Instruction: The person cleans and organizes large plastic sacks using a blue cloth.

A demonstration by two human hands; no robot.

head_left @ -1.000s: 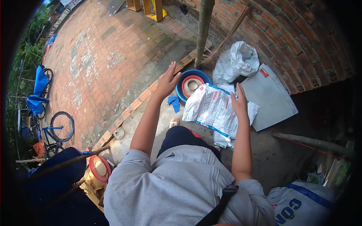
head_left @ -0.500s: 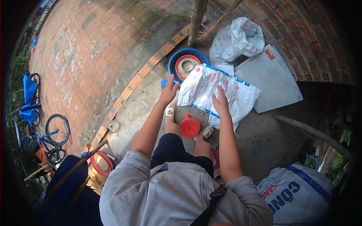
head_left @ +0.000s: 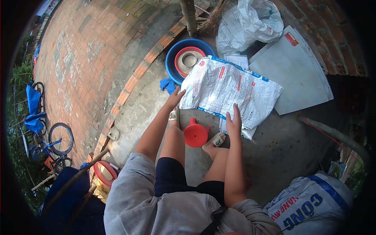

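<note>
My left hand (head_left: 174,98) is open, thumb and fingers apart, close to the left corner of a white printed woven sack (head_left: 231,86). Lower on the right, my right hand (head_left: 234,122) also has its fingers spread, overlapping the sack's near edge in this view. The sack lies flat with blue bands and red print showing. Its upper left corner covers part of a blue basin (head_left: 170,64), in which sit a red basin (head_left: 179,66) and a round metal ring (head_left: 184,58) over pale grains. Between my feet stands a red plastic stool (head_left: 196,135).
A crumpled white sack (head_left: 246,27) and flat grey boards (head_left: 293,74) lie beyond, near a brick wall. A pole (head_left: 188,17) rises behind the basins. A blue cloth (head_left: 167,85), a full printed sack (head_left: 313,203), a lidded bucket (head_left: 105,172) and a bicycle (head_left: 60,139) are around me.
My hands have come down closer to my body, and the right one now has its fingers pointing more upward. The view has shifted, showing the sack and basins larger.
</note>
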